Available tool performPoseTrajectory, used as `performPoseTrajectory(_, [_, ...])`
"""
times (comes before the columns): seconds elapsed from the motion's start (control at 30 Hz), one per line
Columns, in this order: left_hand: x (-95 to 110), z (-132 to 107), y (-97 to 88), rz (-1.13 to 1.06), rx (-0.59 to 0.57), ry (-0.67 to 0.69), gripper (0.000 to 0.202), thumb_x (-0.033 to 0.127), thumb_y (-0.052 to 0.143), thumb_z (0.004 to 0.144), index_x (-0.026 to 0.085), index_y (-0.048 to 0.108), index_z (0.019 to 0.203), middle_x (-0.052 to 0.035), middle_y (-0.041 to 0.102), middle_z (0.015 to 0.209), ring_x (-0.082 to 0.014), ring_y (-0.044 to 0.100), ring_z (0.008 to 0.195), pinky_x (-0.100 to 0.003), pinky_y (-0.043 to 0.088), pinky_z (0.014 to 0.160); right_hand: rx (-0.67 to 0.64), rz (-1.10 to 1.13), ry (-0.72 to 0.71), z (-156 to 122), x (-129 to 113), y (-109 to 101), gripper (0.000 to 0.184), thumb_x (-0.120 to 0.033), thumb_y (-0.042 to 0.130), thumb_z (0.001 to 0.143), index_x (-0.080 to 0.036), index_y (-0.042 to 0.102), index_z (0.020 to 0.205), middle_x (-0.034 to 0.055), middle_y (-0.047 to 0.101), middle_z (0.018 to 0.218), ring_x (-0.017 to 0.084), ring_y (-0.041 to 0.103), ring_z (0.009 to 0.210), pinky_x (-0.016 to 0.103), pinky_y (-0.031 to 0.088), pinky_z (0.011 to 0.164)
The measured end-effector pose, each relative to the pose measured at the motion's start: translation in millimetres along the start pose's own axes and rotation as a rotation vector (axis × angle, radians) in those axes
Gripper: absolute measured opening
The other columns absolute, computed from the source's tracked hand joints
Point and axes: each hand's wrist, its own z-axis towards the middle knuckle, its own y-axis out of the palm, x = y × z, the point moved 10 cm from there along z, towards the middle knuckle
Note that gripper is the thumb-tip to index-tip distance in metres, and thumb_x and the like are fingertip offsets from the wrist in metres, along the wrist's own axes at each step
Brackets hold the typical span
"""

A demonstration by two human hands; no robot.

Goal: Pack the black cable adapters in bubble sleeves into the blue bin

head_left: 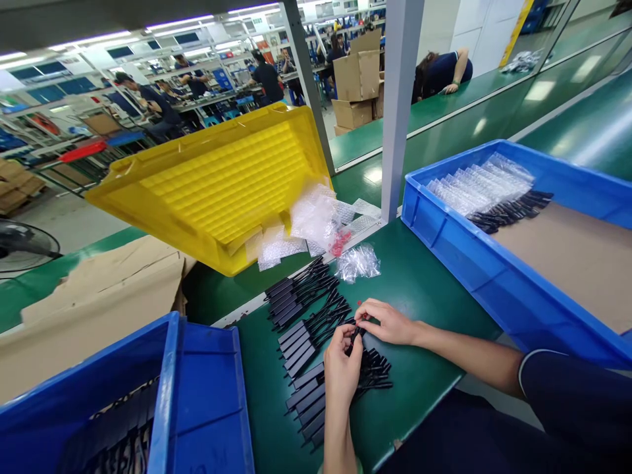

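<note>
My left hand (pixel 342 363) is closed around a slim black plastic part (pixel 354 337), held upright over the green table (pixel 424 289). My right hand (pixel 385 320) pinches a tiny red piece (pixel 360 318) at the top of that same part. Rows of identical black parts (pixel 306 329) lie on the table just left of and under both hands. A small pile of red pieces (pixel 340 243) sits farther back, beside a crumpled clear bag (pixel 357 263).
A tilted yellow bin (pixel 217 178) holds bubble-wrap bags at the back. One blue bin (pixel 498 276) on the right holds bagged parts on cardboard; another blue bin (pixel 197 395) stands front left. A grey post (pixel 399 105) rises behind. Other people work at distant benches.
</note>
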Motion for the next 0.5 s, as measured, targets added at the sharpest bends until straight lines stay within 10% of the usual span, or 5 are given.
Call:
performPoseTrajectory(0.17, [-6.2, 0.0, 2.0, -0.087, -0.023, -0.044, 0.036, 0.032, 0.055, 0.085, 0.016, 0.058, 0.118, -0.0098, 0.065, 0.102, -0.0144, 0.060, 0.072, -0.026, 0.049, 0.068, 0.006, 0.006, -0.045, 0.5, -4.9, -0.9, 0.012, -0.025, 0.047, 0.095, -0.018, 0.056, 0.090, 0.0046, 0.061, 0.082, 0.016, 0.055, 0.079, 0.035, 0.049, 0.086])
performPoseTrajectory(0.5, [-4.0, 0.5, -4.1, -0.042, 0.046, -0.019, 0.026, 0.033, 0.058, 0.082, 0.016, 0.067, 0.100, -0.0067, 0.069, 0.085, -0.0159, 0.061, 0.068, -0.025, 0.050, 0.065, 0.022, -0.220, -0.209, -2.8, -19.5, 6.5, 0.013, -0.019, 0.040, 0.096, -0.019, 0.052, 0.091, 0.0057, 0.059, 0.081, 0.018, 0.052, 0.077, 0.038, 0.048, 0.087])
